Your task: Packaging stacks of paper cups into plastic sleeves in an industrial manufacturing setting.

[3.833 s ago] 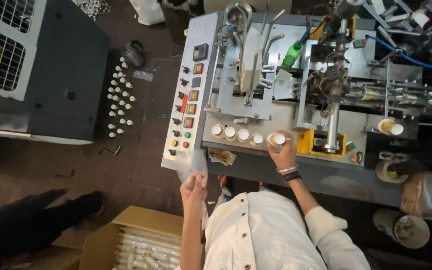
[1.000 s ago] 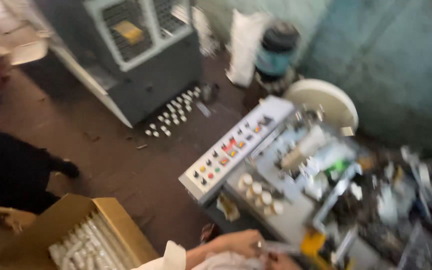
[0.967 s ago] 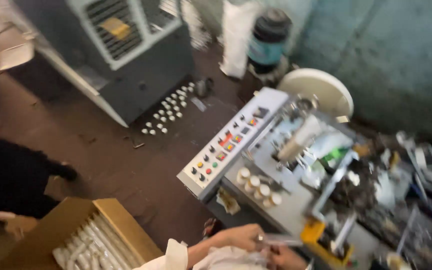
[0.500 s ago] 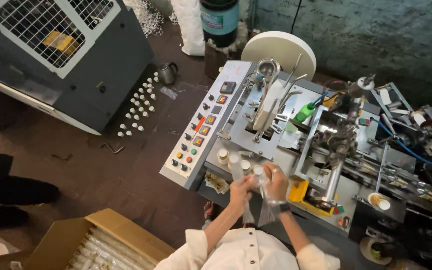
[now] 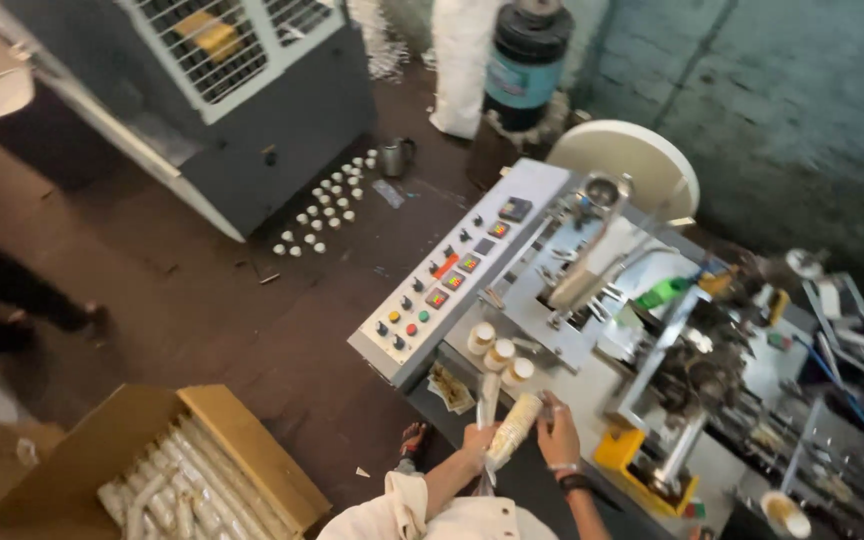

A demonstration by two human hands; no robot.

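Head view swings left and pulls back from half a second ago, yet both my hands keep their grip: left hand [image 5: 476,440] and right hand [image 5: 556,437] are closed around a stack of paper cups [image 5: 513,429] held tilted over the grey machine deck [image 5: 592,395]. Three short cup stacks [image 5: 498,354] stand just beyond, beside the button panel [image 5: 449,274]. Down left, on the brown floor, an open cardboard box [image 5: 252,450] holds sleeved cups.

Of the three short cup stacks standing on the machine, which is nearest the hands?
The right-hand stack, closest to the long stack held by both hands; the other two stand farther up-left.
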